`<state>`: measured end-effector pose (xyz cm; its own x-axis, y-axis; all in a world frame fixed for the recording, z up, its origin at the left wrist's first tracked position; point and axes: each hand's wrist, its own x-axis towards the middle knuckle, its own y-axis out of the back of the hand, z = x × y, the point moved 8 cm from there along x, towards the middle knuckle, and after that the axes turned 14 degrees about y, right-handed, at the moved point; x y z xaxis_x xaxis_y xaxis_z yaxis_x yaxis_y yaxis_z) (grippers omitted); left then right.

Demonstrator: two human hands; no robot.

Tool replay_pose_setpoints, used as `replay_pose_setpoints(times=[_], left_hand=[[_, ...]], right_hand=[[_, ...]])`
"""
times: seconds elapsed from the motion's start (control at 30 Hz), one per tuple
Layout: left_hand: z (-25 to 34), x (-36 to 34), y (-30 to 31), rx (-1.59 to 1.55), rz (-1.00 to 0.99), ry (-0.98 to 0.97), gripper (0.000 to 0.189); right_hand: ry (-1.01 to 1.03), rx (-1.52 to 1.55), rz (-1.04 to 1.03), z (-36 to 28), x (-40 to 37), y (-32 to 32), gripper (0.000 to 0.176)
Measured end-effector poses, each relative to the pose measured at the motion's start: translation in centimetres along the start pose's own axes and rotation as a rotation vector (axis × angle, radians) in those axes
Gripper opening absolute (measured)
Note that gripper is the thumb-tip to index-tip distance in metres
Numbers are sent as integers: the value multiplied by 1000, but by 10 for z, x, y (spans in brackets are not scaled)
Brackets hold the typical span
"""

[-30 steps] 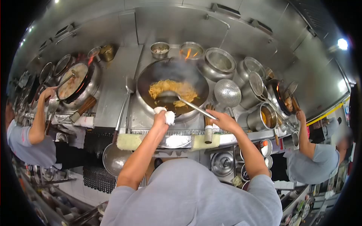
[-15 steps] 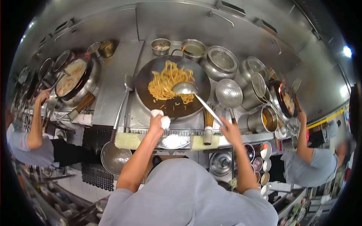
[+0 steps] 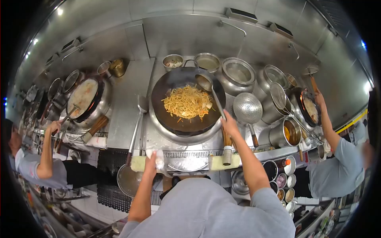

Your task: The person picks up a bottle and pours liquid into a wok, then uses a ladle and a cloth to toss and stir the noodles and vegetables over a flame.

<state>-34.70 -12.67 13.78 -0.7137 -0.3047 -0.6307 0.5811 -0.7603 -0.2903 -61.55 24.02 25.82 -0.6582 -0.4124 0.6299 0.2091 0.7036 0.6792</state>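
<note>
Fried noodles [image 3: 187, 102] lie in a loose heap in the middle of a large dark wok [image 3: 166, 81] on the stove. My right hand [image 3: 231, 126] is closed around the handle of a metal ladle [image 3: 204, 82], whose bowl rests at the wok's far right side, beyond the noodles. In my left hand [image 3: 151, 162] is a bunched white cloth [image 3: 159, 158], held at the counter's front edge, apart from the wok. A yellowish sponge-like pad [image 3: 138, 164] lies just left of that hand. Below my right forearm stands a bamboo brush [image 3: 227, 152].
Right of the wok lies a perforated skimmer [image 3: 247, 106], near several pots [image 3: 238, 71]. A long-handled ladle [image 3: 137, 127] leans at the left. One person [image 3: 43, 158] works at a wok on the left, another person [image 3: 333, 158] on the right. Ingredient containers [image 3: 281, 180] stand low at the right.
The ladle has gone from over the noodles to the wok's far right side. My left hand with the cloth has drawn back from the wok rim. The noodles now lie lower and more gathered.
</note>
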Motion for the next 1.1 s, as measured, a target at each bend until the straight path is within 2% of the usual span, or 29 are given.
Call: replay_pose_setpoints(times=[0.03, 0.07, 0.1, 0.13, 0.17, 0.2, 0.23, 0.3, 0.33, 0.37, 0.4, 0.43, 0.5, 0.6, 0.7, 0.77, 0.8, 0.83, 0.9, 0.97, 1.03, 1.1], left_hand=[[2, -1, 17, 90, 107, -130, 39], [-11, 7, 31, 88, 108, -132, 39], [-13, 12, 45, 377, 238, -305, 39], [-11, 10, 46, 664, 368, -475, 39], [-13, 10, 47, 656, 370, -472, 39], [-14, 8, 45, 708, 385, -499, 40], [-13, 7, 44, 759, 400, -528, 42], [-17, 18, 53, 653, 427, -505, 43], [-10, 12, 47, 685, 445, -512, 43], [-9, 2, 43, 726, 460, -511, 44], [-18, 7, 47, 892, 529, -503, 46], [-21, 6, 48, 898, 527, -505, 46], [-20, 9, 49, 815, 515, -486, 49], [-25, 11, 54, 848, 498, -479, 54], [-25, 2, 54, 902, 532, -452, 63], [-17, -12, 48, 782, 497, -476, 70], [-19, -12, 48, 790, 474, -424, 74], [-20, -14, 49, 797, 472, -418, 74], [-21, -19, 49, 726, 453, -448, 74], [-26, -15, 56, 667, 443, -450, 72], [-24, -15, 58, 607, 436, -463, 71], [-22, -21, 58, 504, 383, -353, 68]], right_hand=[[-231, 57, -165, 16, 18, -8, 56], [-462, 112, -334, 23, 25, -13, 56], [-460, 112, -336, 11, 40, -5, 56], [-524, 168, -442, -3, 49, -5, 55], [-588, 222, -551, -17, 52, -3, 55], [-537, 248, -621, -32, 56, 5, 55], [-531, 242, -627, -21, 44, 9, 55], [41, 62, -511, -22, 41, 24, 55], [55, 60, -529, -30, 51, 29, 55], [-90, 97, -551, -28, 51, 38, 55], [-245, 134, -559, -26, 49, 44, 55], [-249, 137, -555, -27, 55, 41, 55], [-463, 182, -606, -14, 72, 28, 55], [-484, 229, -659, 14, 85, -9, 56], [-496, 245, -755, 0, 92, -22, 56], [-222, 75, -859, -35, 106, -12, 54], [179, -124, -702, -20, 103, -19, 53], [171, -119, -705, -42, 104, 1, 53], [103, -309, -793, -80, 103, 55, 52], [-29, -304, -776, -88, 81, 88, 55], [-83, 18, -608, -59, 31, 84, 57], [-167, 365, -386, -30, -34, 44, 60]])
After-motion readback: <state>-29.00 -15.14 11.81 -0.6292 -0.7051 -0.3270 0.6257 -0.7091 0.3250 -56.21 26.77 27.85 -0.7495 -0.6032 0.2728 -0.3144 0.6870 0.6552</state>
